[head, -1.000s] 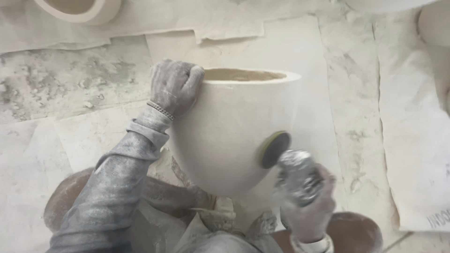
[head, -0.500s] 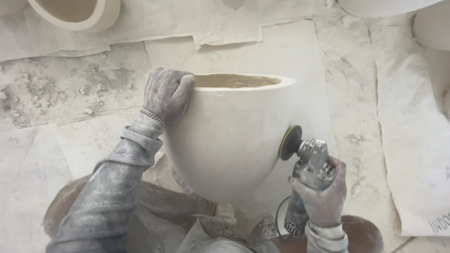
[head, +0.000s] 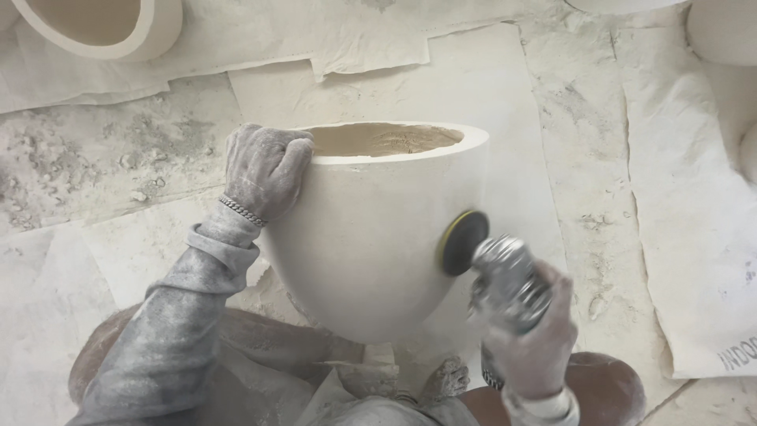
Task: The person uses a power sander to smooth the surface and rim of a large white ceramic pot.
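The left hand clasped the rim of the pale pot, steadying it on the dusty floor, while the right hand gripped a grinder whose disc pressed its side.

Matt, chalky stone and dust throughout.
Pale pot of stone-like material, outer wall smooth and matt, inner hollow rougher and sandier. Sanding disc dark and matt with a yellow rim; grinder head of dull, dusty metal. Left hand caked in grey powder, metal chain at the wrist. Cloth sleeve dust-coated. Floor rough, gritty, covered with crumpled pale sheeting.
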